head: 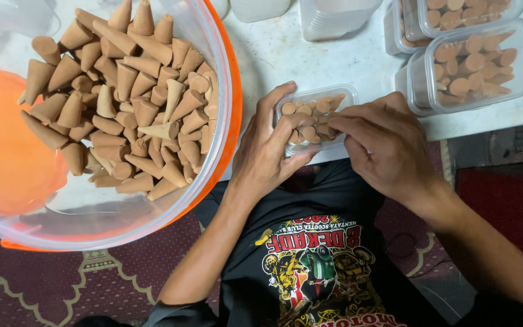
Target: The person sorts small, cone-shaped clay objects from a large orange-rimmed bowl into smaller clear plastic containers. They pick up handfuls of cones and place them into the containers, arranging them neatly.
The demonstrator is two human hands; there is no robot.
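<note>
A: Item one, small clear box (317, 115): at the near edge of the white desk (285, 51), partly filled with brown cones set base up.

B: Hands?

A: Left hand (267, 154) wraps the box's left side, its grip closed on the wall, thumb over the rim. Right hand (385, 145) sits at the box's right side, fingertips pinched narrow on a cone (328, 128) inside.

B: Step in hand?

A: Packing, by the look of it; the box is not yet full. The next move likely calls for seating that cone tight among its neighbours.

B: Around the box?

A: Left of it, a large clear bowl (228, 91) with an orange rim, heaped with loose cones (134, 103). Right of it and farther back, filled boxes (476, 66). Straight behind it, a stack of empty boxes (334, 18).
</note>
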